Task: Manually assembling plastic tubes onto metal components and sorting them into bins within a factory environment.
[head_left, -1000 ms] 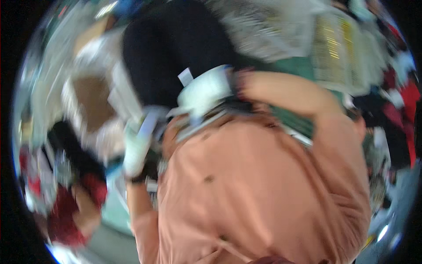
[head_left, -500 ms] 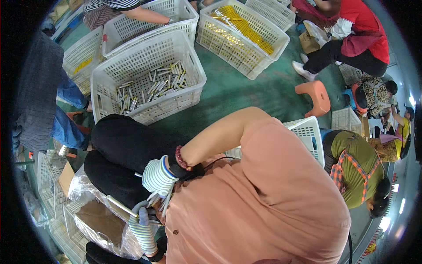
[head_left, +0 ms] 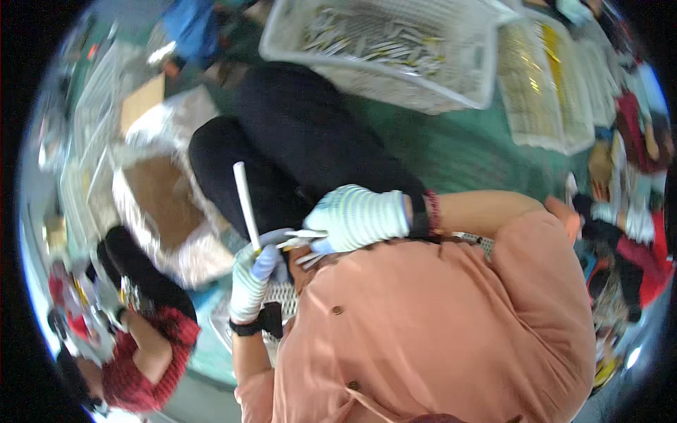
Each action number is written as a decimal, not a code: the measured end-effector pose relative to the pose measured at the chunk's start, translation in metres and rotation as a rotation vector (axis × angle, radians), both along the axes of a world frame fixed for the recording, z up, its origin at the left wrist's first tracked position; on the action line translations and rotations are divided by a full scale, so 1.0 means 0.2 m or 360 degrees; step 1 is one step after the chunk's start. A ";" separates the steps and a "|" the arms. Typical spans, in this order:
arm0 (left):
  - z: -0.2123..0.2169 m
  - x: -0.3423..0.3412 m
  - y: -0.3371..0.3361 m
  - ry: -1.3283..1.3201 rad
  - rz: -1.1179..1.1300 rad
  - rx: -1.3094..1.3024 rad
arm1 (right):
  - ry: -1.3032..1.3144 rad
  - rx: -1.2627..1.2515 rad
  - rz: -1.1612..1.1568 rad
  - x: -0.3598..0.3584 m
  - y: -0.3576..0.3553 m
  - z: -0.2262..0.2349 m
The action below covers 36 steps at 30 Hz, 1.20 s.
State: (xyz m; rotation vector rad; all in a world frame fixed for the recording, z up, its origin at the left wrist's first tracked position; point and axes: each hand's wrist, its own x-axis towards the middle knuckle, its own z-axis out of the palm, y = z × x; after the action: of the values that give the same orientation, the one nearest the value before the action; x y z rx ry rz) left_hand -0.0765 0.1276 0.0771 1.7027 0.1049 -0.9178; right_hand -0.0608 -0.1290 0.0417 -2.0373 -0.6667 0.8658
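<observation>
My left hand (head_left: 250, 285), in a striped glove, is closed around a slim white pen-like stick (head_left: 243, 197). The stick stands nearly upright, with a yellowish band just above my fingers. Beside it, my right hand (head_left: 363, 217), also gloved in stripes, is closed with several white sticks at its fingertips; some short white ends (head_left: 308, 261) show below them. Both hands are close together in front of my pink shirt (head_left: 423, 310), over my lap. Blur hides exactly how the fingers meet the sticks.
Beyond my knees stands a white crate (head_left: 395, 88) with many white-and-yellow sticks. Another crate (head_left: 532, 127) at the right holds yellow ones. A plastic-lined box (head_left: 159, 204) with brown cardboard is left of my knees. A person in red (head_left: 166, 359) sits at lower left.
The whole view has swung, so the crates appear farther right. The stick in my left hand now points up more steeply. My hands now show more fully, near each other.
</observation>
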 end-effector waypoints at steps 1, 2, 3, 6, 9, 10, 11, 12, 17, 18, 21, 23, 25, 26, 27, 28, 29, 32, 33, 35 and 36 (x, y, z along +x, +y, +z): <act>0.01 -0.03 0.04 0.0067 0.0043 -0.0014 | 0.0013 -0.0061 0.0095 0.01 0.05 -0.02; 0.02 -0.09 0.07 0.0159 0.0142 -0.0018 | 0.0047 -0.0032 0.0180 0.01 0.07 -0.02; 0.05 -0.15 0.07 0.0202 0.0289 0.0041 | 0.0145 -0.0019 0.0265 0.01 0.12 -0.04; 0.06 -0.23 0.13 0.0264 0.0519 -0.0088 | 0.0398 -0.0066 0.0529 0.12 0.21 0.01; 0.05 -0.22 0.22 0.0184 0.0569 -0.0027 | 0.0259 -0.0001 0.0407 0.13 0.26 -0.05; 0.05 -0.22 0.25 0.0173 0.0762 0.0004 | 0.0324 -0.0074 0.0400 0.16 0.31 -0.01; 0.05 -0.19 0.29 0.0121 0.0943 0.0042 | 0.0345 -0.0146 0.0386 0.23 0.36 0.01; 0.07 -0.18 0.35 0.0034 0.1028 0.0081 | 0.0315 -0.0133 0.0352 0.24 0.37 -0.02; -0.06 -0.43 0.57 -0.0045 0.1432 0.0113 | -0.0002 -0.0122 0.0649 0.25 0.47 -0.08; -0.14 -0.45 0.61 -0.0094 0.1443 0.0085 | -0.0218 -0.0109 0.0732 0.27 0.47 -0.05; -0.22 -0.69 0.58 -0.0111 0.1717 0.0080 | -0.0312 -0.0138 0.1084 0.25 0.42 -0.06; -0.23 -0.81 0.59 -0.0084 0.1826 0.0138 | 0.0157 -0.0081 0.1069 0.21 0.39 -0.08; -0.22 -0.95 0.63 -0.0040 0.1829 0.0214 | 0.0059 -0.0101 0.1160 0.17 0.38 -0.12; -0.20 -1.01 0.60 -0.0106 0.1999 0.0305 | 0.0039 -0.0176 0.1219 0.16 0.39 -0.12; -0.21 -1.10 0.61 -0.0191 0.2011 0.0434 | 0.0009 -0.0251 0.1274 0.15 0.41 -0.11; -0.25 -1.19 0.63 -0.0174 0.2187 0.0419 | -0.0037 -0.0326 0.1339 0.15 0.42 -0.14; -0.30 -1.26 0.64 -0.0150 0.2355 0.0392 | -0.0061 -0.0325 0.1355 0.17 0.43 -0.14; -0.38 -1.31 0.58 -0.0043 0.2377 0.0312 | 0.0111 -0.0302 0.1402 0.16 0.51 -0.15; -0.46 -1.20 0.53 -0.0048 0.2393 0.0215 | 0.0206 -0.0284 0.1384 0.17 0.51 -0.15; -0.70 -0.94 0.47 -0.0213 0.2057 0.0295 | 0.0407 -0.0263 0.1315 0.19 0.50 -0.17; -0.81 -0.82 0.45 -0.0352 0.1732 0.0405 | 0.0692 -0.0458 0.1222 0.21 0.52 -0.13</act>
State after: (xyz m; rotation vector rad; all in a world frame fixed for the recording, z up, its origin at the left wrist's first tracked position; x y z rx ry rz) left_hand -0.2409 0.2168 -0.0851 1.6169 0.9254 0.1031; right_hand -0.0194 -0.0251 0.0156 -1.7196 -1.1396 1.8725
